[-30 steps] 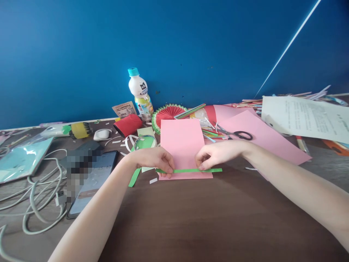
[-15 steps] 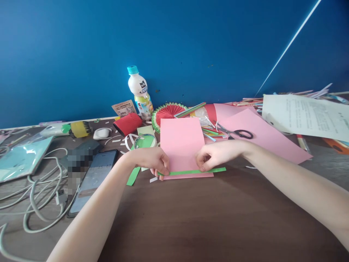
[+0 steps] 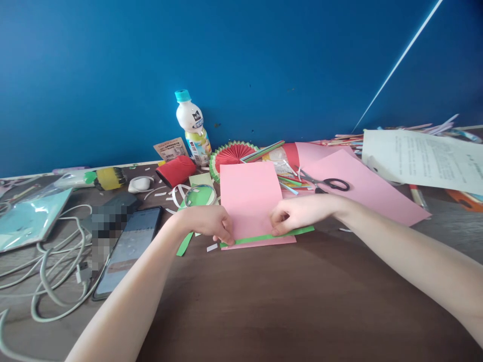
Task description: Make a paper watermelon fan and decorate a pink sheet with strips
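A pink sheet of paper lies flat in front of me. Across it, close to its near edge, runs a narrow green paper strip, slightly slanted, its right end sticking out past the sheet. My left hand, fingers curled together, grips the strip's left end at the sheet's left edge. With bent, closed fingertips my right hand holds the strip further right, over the sheet. Part of the strip is hidden under the fingers.
Behind the sheet are a red and green paper fan, a bottle, black-handled scissors and larger pink paper. A tape roll sits beside my left hand. Left lie a phone and white cables.
The green strip has tilted: its left end has come down towards the sheet's near edge and its right end has risen a little. Both hands stay almost in place.
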A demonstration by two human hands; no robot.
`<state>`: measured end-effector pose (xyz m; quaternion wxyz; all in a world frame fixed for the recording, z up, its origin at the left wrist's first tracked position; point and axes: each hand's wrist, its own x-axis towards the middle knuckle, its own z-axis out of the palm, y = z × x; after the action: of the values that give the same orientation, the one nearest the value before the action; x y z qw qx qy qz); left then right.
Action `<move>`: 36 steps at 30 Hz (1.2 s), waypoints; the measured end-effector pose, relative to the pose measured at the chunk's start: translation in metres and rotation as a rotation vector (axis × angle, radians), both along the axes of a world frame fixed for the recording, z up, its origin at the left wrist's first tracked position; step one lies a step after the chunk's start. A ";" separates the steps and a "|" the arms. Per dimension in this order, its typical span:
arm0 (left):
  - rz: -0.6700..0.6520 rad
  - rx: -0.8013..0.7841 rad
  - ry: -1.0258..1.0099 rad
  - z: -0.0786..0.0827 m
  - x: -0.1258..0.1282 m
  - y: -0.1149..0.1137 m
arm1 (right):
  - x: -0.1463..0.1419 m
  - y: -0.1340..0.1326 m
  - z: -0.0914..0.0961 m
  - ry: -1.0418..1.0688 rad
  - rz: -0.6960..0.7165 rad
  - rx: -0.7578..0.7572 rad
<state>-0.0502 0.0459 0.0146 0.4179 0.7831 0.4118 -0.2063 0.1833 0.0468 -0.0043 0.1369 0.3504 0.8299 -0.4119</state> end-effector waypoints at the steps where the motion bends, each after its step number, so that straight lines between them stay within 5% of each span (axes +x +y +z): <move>1: -0.002 0.003 -0.001 0.000 0.000 0.000 | 0.000 0.000 -0.002 0.005 0.001 0.002; 36: 0.060 0.081 0.167 0.003 0.009 -0.009 | -0.010 -0.013 0.000 0.003 0.022 0.030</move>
<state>-0.0408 0.0365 0.0176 0.3562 0.7667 0.4764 -0.2414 0.1735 0.0341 -0.0042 0.1351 0.3427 0.8400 -0.3983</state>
